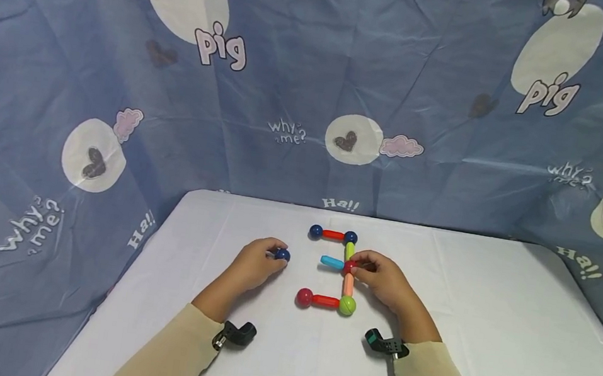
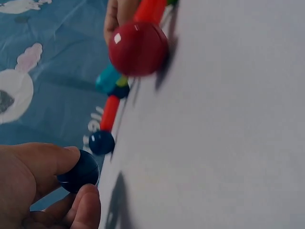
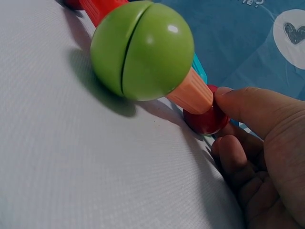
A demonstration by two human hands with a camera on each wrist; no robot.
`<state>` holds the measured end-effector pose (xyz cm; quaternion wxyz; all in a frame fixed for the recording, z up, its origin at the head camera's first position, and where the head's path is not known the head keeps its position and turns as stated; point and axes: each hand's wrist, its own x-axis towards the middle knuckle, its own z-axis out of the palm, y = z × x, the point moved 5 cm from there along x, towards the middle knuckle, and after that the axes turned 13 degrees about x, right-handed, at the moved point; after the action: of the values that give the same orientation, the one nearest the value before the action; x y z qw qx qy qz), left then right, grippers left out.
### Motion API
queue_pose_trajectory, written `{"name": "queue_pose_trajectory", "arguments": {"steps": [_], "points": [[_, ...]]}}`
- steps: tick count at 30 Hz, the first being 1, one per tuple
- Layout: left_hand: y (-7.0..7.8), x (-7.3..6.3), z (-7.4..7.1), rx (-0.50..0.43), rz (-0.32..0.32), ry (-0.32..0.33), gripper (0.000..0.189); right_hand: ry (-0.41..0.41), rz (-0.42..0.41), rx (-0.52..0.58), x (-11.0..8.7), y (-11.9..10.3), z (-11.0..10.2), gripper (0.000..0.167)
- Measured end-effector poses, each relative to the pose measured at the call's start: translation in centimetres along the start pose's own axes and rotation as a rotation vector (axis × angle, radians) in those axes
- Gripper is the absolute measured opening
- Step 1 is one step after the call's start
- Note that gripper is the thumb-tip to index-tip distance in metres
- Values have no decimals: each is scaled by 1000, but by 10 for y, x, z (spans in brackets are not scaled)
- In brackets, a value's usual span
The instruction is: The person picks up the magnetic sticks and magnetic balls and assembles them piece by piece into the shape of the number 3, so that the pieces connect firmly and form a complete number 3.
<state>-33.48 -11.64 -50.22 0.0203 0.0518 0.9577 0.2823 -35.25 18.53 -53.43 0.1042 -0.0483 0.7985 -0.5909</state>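
Observation:
My left hand point(image 1: 260, 263) pinches a dark blue ball point(image 2: 81, 172) between thumb and fingers, a little left of the joined toy pieces. With thumb and fingers my right hand point(image 1: 383, 280) grips a red ball point(image 3: 208, 117) at the middle of the E-shaped figure. From that ball a light blue stick point(image 1: 332, 262) points left with a free end. A yellow-green stick point(image 1: 350, 251) runs up to a dark blue ball point(image 1: 350, 237), and an orange stick point(image 1: 348, 285) runs down to a green ball point(image 3: 143, 51).
At the top a red stick point(image 1: 333, 235) joins another dark blue ball point(image 1: 315, 232). Below, a red stick point(image 1: 326, 302) joins a crimson ball point(image 1: 304, 297). All lie on a white-covered table point(image 1: 487, 339), with a printed blue cloth point(image 1: 296, 54) behind.

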Motion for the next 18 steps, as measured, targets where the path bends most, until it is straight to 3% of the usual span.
{"name": "queue_pose_trajectory", "arguments": {"steps": [11,18], "points": [[39,10,7,-137,5,-62,37,0,-18,21,4,-1,2,23],[55,14,14,-134,31,-69,40,17,-9,-21,3,2,1,24]]}}
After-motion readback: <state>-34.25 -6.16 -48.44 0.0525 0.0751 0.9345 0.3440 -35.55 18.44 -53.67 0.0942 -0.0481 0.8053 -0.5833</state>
